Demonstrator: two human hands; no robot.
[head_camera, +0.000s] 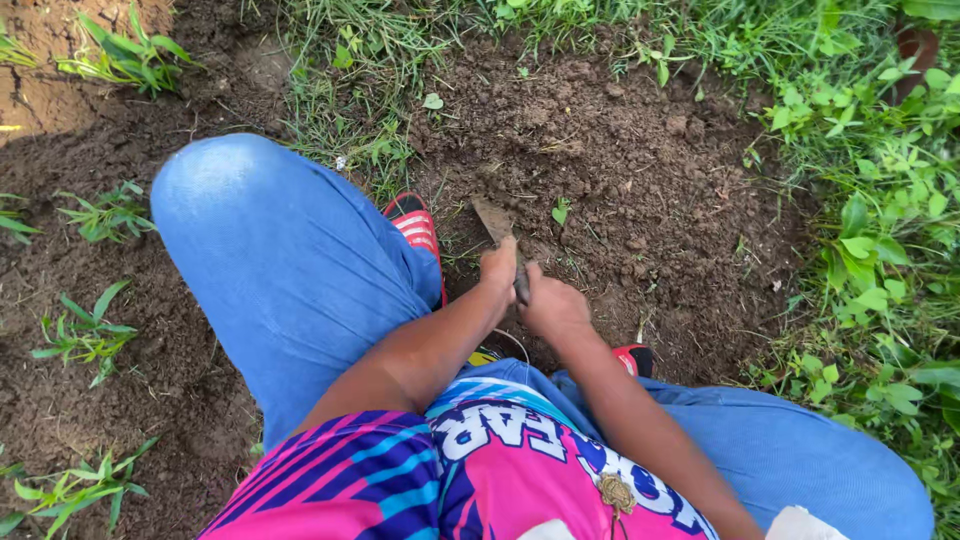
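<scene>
Left hand (499, 268) and right hand (550, 305) — both clamped on a small trowel (495, 220). Its blade touches the bare soil (640, 180) — grass (880, 230) alongside.

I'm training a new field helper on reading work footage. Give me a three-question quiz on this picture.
1. True or false: both hands grip the tool.
2. Where does the tool's blade point? A) into the soil ahead B) up in the air C) at the grass
3. What red item lies beside the left knee?

Key:
1. True: left hand and right hand hold its handle.
2. A
3. A sandal.
</scene>
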